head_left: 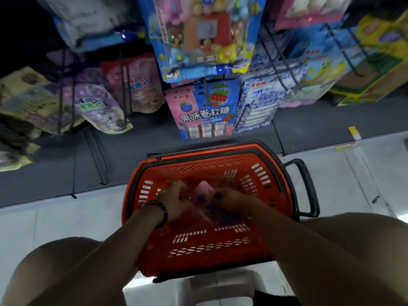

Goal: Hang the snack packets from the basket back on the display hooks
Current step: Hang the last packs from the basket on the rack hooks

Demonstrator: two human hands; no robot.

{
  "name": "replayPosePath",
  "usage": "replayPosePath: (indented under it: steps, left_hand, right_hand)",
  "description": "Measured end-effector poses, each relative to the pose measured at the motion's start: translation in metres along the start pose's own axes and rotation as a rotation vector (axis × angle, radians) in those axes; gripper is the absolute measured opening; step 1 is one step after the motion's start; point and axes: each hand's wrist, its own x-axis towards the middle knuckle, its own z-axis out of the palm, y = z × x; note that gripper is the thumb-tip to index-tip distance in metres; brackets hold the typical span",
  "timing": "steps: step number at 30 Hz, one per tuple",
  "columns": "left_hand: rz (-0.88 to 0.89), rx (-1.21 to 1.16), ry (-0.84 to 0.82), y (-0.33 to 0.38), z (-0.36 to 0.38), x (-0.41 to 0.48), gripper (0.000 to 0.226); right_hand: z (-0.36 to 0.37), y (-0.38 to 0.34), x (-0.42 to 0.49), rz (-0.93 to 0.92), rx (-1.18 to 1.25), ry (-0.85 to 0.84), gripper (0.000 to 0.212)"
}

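We have both hands down in the red slotted plastic basket (pixel 205 250), which sits on the pale tiled floor (pixel 55 219) in front of the display. The left hand (pixel 174 200) and right hand (pixel 234 200) flank a small pink snack packet (pixel 204 193) near the basket's far wall. Motion blur hides the fingers, so we cannot tell if either grip is closed on it or just touching. More packet film seems to lie under the hands, unclear. Above, the black wire display hooks (pixel 280 69) carry hung packets, including a pink-and-blue fruit roll candy packet (pixel 205 111).

Risks, in our judgement:
- 2 hands on 1 slick packet may fumble it back into the basket.
- The hooks are crowded, so the hang hole may miss its prong.
- Lifting could knock neighbouring packets off.
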Motion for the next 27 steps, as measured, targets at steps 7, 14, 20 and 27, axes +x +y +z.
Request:
replayPosePath:
  steps: [7,14,20,27]
  left_hand:
    - [0.21,-0.131,0.093,0.022,-0.024,-0.062,0.044]
    - [0.314,-0.617,0.318,0.045,-0.036,-0.132,0.018]
    - [0.345,-0.827,0.452,0.069,-0.05,-0.172,0.013]
    - [0.341,-0.906,0.645,0.093,-0.061,-0.204,0.031]
  right_hand:
    - [-0.029,-0.09,-0.096,-0.26,-0.346,-0.083,0.015]
    - [-0.053,-0.117,-0.186,-0.402,0.04,0.255,0.017]
    - [-0.032,-0.1,-0.235,-0.439,0.268,0.231,0.023]
    - [-0.016,-0.112,-0.266,-0.587,0.359,0.386,0.011]
